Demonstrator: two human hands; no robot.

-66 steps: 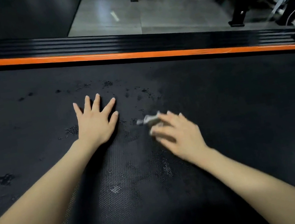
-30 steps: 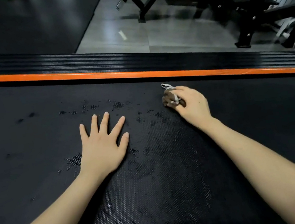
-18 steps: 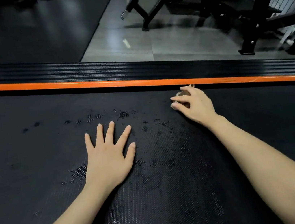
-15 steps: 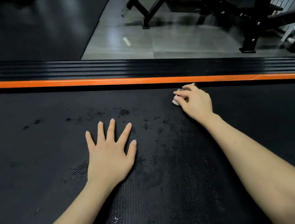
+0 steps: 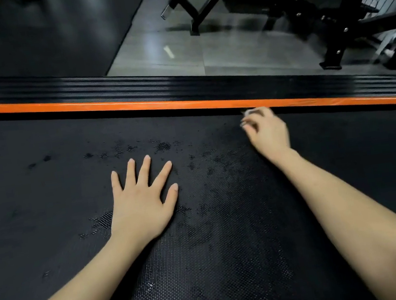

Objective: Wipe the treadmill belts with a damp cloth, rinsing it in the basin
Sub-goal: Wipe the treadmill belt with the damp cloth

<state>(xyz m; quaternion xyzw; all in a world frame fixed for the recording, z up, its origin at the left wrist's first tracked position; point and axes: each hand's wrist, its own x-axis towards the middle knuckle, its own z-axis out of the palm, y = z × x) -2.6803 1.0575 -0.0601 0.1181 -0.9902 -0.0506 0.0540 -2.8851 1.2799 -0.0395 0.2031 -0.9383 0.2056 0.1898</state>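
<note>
- Black dimpled belt (image 5: 45, 196) is filling most of the view, and the person is leaning over it with both bare forearms (image 5: 332, 207) reaching in from the near edge.
- Dark wet blotches (image 5: 163, 145) are showing on the belt just beyond the left fingertips, and more are spreading across the stretch between the two hands.
- An orange strip (image 5: 135, 106) is running along the belt's far edge, just beyond the right fingertips, and a ribbed black rail (image 5: 106, 84) is lying right behind it.
- The left hand (image 5: 141, 203) is resting palm down on the belt with its fingers straight and fanned apart; it is holding nothing, and its thumb is pointing toward the right arm.
- The right hand (image 5: 267, 131) is reaching farther forward than the left, with its fingers curled and bunched around the cloth (image 5: 247, 113); the hand is looking blurred.
- The cloth is showing only as a small pale scrap poking out past the right fingertips, at the belt's far edge beside the strip; the curled fingers are hiding the rest, and the blur is making it impossible to tell whether the scrap is touching the strip.
- Grey floor (image 5: 178, 51) is lying beyond the rail, and a black frame (image 5: 197, 5) of gym gear is standing on it, well beyond the right fingertips.
</note>
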